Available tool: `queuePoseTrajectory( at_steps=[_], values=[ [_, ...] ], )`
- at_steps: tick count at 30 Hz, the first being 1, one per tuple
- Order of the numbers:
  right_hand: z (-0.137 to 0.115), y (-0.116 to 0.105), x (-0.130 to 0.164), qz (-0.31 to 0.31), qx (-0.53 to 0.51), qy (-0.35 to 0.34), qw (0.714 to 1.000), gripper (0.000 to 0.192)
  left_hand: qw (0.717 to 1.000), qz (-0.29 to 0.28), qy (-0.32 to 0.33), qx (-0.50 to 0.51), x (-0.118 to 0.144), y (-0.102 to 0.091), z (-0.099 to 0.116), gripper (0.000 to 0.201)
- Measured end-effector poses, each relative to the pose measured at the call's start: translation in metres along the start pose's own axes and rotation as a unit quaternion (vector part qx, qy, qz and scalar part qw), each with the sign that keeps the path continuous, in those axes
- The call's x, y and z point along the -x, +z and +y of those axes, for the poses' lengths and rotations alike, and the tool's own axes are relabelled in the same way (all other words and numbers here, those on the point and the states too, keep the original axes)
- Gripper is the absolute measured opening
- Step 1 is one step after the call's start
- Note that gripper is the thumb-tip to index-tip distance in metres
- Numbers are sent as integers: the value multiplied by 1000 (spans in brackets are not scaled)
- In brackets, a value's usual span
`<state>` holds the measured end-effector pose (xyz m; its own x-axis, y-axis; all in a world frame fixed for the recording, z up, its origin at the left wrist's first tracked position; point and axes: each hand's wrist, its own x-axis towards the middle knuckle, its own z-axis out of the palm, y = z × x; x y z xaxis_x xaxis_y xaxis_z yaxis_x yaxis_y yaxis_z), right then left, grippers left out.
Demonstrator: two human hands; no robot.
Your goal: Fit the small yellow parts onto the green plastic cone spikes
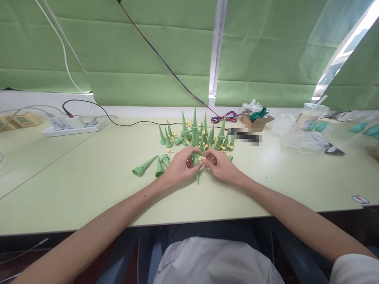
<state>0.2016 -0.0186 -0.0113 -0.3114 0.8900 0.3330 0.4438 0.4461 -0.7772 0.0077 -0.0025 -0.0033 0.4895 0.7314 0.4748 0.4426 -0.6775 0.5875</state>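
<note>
My left hand (184,162) is closed around a green plastic spike (196,161), whose pointed end aims down toward me. Beside it, my right hand (219,165) pinches a small yellow valve piece (202,159) against the spike's side; whether it is seated there I cannot tell. Just behind both hands stands a cluster of green spikes (194,120), points up, several with yellow pieces on them. Left of my left hand, more green spikes (144,166) lie or lean on the table. A loose yellow piece (170,151) rests in front of the cluster.
A power strip (74,126) with cables sits at the back left. On the right are a small cardboard box (254,121), a plastic cup with a straw (308,116), clear plastic bags (304,142) and a phone (334,149). The table's front edge runs close to my body.
</note>
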Motion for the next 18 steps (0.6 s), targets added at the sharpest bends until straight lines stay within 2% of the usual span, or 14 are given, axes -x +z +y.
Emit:
queuePoseTrajectory(
  at_steps=[7, 18],
  values=[
    [-2, -2, -1, -6, 46, -6, 999, 16, 1000, -8, -6, -4, 1, -1, 3, 25],
    [0, 0, -1, 1, 111, -37, 993, 37, 1000, -19, -12, -2, 1, -1, 6, 24]
  ],
)
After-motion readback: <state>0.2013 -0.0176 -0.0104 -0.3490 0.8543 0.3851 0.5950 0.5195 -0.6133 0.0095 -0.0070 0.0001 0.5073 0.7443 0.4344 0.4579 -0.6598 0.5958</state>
